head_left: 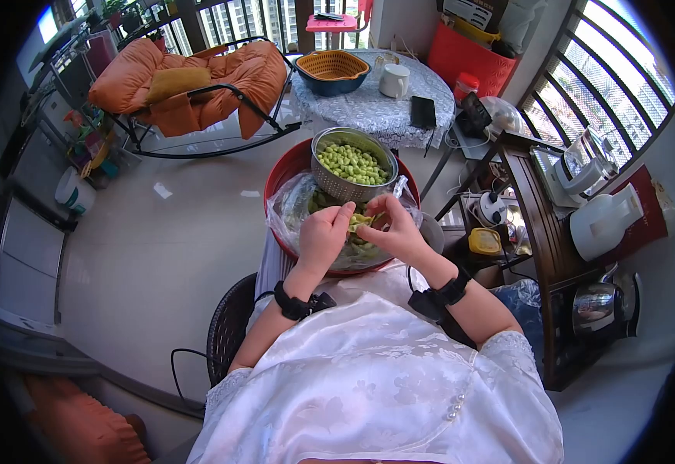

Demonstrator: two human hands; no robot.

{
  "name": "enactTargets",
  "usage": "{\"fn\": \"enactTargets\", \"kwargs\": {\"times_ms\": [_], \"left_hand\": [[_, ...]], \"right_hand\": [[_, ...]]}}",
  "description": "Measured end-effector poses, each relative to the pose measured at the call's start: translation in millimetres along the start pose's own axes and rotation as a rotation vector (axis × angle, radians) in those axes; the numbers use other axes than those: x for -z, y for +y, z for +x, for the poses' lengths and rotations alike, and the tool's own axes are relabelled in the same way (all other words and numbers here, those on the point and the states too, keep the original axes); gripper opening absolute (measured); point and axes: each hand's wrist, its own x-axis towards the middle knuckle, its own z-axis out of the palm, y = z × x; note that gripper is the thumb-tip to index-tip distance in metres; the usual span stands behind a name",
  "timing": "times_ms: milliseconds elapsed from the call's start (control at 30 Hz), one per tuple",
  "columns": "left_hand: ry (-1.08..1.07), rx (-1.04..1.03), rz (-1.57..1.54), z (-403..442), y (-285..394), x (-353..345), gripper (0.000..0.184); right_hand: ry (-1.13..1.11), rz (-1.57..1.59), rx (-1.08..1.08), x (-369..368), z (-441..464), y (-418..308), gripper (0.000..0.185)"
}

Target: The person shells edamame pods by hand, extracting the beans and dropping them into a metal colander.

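Note:
Above the red basin (273, 185), my left hand (324, 234) is closed, its thumb and index finger pinched together. My right hand (401, 232) is curled opposite it, fingers bent towards the thumb. Between the two sets of fingertips is a yellow-green bean pod (361, 222); its ends are partly hidden by my fingers. Just beyond my hands, a perforated metal colander (344, 188) full of shelled green beans (351, 164) rests tilted over the basin. A clear plastic bag (289, 203) lines the basin, with more green pods below my hands.
A round table (314, 108) with a lace cloth stands ahead, holding an orange basket (332, 66), a white mug (394, 80) and a black phone (422, 112). An orange rocking chair (198, 81) is at left. A dark wooden shelf (538, 209) with a white kettle (604, 223) flanks my right.

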Motion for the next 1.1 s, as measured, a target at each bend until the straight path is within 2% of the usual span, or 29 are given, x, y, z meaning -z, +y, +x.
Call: {"fn": "enactTargets", "kwargs": {"times_ms": [67,167,300,367,500,567,600,800,967,1000,1067,1100], "left_hand": [[0.007,-0.033,0.011,1,-2,0,0.039],[-0.001,-0.055,0.016,1,-3,-1,0.040],[-0.017,-0.053,0.088,0,-7,-3,0.041],[-0.015,-0.077,0.132,1,-13,-5,0.041],[-0.004,-0.057,0.183,0,-8,-3,0.041],[-0.031,-0.019,0.195,-1,-8,-3,0.040],[-0.070,0.017,0.207,-1,-9,-4,0.040],[-0.113,-0.020,0.264,-4,-9,-5,0.036],[-0.067,-0.040,0.194,-2,-11,-4,0.032],[-0.058,-0.038,0.147,-1,-12,-4,0.030],[-0.063,-0.038,0.087,0,-7,-2,0.028],[-0.068,-0.043,0.029,0,-4,-2,0.027]], "right_hand": [[0.167,-0.301,0.340,-2,-4,-13,0.019],[0.052,-0.490,0.424,2,-11,-31,0.021],[0.008,-0.493,0.329,3,-9,-20,0.022],[0.003,-0.399,0.203,2,-8,-16,0.019],[0.055,-0.279,0.107,7,4,-9,0.016],[0.220,-0.163,0.268,17,22,-7,0.013],[0.233,-0.136,0.351,23,33,-10,0.013],[0.313,-0.080,0.380,44,79,-17,0.019],[0.312,-0.353,0.454,29,58,-32,0.030],[0.308,-0.355,0.451,28,48,-36,0.030],[0.020,-0.516,0.441,28,25,-45,0.027],[-0.002,-0.603,0.520,22,11,-52,0.024]]}}
